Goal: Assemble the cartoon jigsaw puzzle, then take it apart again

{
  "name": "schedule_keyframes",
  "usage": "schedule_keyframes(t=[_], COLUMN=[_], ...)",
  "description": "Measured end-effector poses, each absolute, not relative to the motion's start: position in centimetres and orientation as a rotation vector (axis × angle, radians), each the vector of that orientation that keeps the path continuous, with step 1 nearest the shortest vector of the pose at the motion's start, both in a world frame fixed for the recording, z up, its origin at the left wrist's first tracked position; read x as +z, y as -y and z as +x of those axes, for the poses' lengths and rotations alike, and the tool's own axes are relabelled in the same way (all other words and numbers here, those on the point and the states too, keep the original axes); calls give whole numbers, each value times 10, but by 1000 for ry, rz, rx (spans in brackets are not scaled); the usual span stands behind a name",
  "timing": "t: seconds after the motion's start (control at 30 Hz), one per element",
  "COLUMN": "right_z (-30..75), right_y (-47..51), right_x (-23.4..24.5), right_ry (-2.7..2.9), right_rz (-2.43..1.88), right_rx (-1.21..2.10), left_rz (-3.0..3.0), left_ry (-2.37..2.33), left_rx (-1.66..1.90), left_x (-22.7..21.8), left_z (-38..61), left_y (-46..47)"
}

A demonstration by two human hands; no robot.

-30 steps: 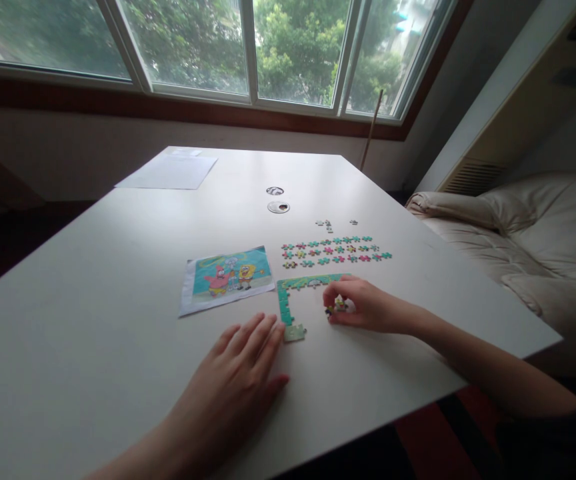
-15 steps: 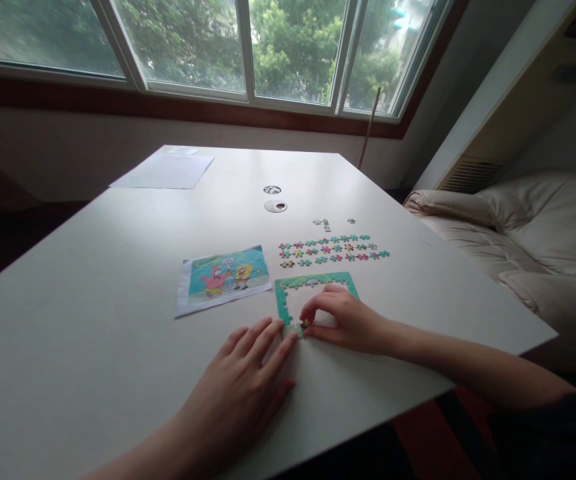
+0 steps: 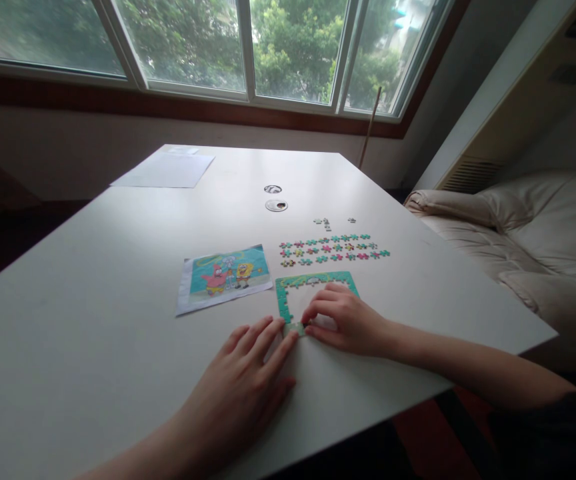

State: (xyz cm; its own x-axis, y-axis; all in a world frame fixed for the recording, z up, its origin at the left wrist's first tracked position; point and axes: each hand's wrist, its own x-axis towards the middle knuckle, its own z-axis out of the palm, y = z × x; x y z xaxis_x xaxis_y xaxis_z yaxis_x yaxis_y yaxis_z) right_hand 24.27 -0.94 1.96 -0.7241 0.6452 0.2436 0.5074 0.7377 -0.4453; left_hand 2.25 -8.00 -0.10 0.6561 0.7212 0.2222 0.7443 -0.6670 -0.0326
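On the white table lies a jigsaw puzzle border (image 3: 283,300), joined along its top and left side. My left hand (image 3: 251,367) rests flat with fingers stretched out, its fingertips touching the border's lower left corner. My right hand (image 3: 343,317) pinches a small dark puzzle piece (image 3: 306,325) between thumb and fingers, against the pale pieces at that corner. The hand hides much of the border's right and lower sides. Left of the border is a printed cartoon picture (image 3: 228,275). Rows of loose puzzle pieces (image 3: 337,248) lie behind the border.
Farther back on the table (image 3: 93,293) are two round discs (image 3: 276,206) and a few separate puzzle pieces (image 3: 326,224). White paper (image 3: 168,171) lies at the far left corner. A cream sofa (image 3: 558,233) stands to the right, and windows (image 3: 193,40) line the far wall.
My right hand's fingers have closed in and lowered over the dark piece, which now shows less at the corner. My left hand has stayed in place.
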Motion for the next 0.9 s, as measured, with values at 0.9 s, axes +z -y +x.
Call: schedule_keyframes(t=[0.9], right_z=[290], right_y=[-21], right_x=[41], right_ry=[2643], right_rz=[-1275], right_rx=[630], left_rz=[-2750], left_ry=[1197], left_rx=[-273], left_x=[0], left_z=[22], left_y=[79])
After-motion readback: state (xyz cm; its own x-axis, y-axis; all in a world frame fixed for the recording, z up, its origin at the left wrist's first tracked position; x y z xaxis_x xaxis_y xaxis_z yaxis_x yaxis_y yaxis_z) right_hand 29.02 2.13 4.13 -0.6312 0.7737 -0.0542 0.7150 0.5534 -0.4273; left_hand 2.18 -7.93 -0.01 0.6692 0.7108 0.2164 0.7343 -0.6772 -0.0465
